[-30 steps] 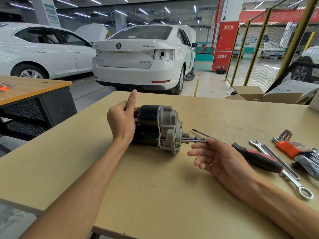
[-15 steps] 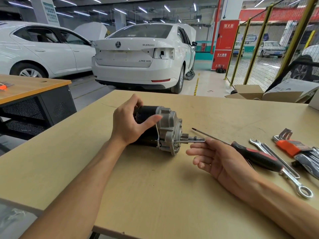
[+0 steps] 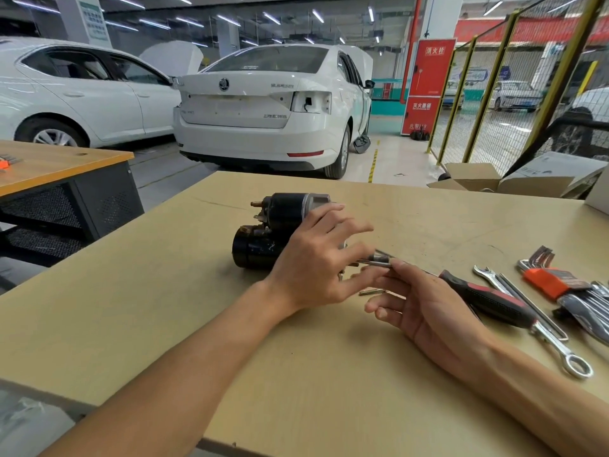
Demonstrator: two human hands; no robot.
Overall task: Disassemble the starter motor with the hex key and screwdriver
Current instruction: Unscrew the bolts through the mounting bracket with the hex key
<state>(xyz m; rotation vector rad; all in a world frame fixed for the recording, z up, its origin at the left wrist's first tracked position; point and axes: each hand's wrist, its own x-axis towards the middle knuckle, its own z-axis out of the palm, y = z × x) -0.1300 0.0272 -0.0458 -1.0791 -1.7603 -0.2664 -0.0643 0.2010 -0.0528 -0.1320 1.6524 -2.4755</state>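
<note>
The black and silver starter motor (image 3: pixel 263 245) lies on its side on the tan table (image 3: pixel 184 308). My left hand (image 3: pixel 313 258) covers its silver nose end, fingers spread and straight, fingertips reaching a thin metal hex key (image 3: pixel 379 263) that sticks out there. My right hand (image 3: pixel 428 308) lies palm up to the right and pinches that hex key at its fingertips. A small metal piece (image 3: pixel 372 291) lies on the table under the hands. The red and black screwdriver (image 3: pixel 487 301) rests on the table behind my right hand.
A combination wrench (image 3: pixel 560 354) and an orange-holder hex key set (image 3: pixel 547 282) lie at the right. Open cardboard boxes (image 3: pixel 478 179) stand at the table's far right edge. A second workbench (image 3: pixel 59 166) is at the left, with white cars (image 3: pixel 263 120) beyond.
My left hand slid from the motor's black body to its nose end, uncovering the solenoid and terminals. The motor has shifted slightly. My right hand stayed in place with the hex key.
</note>
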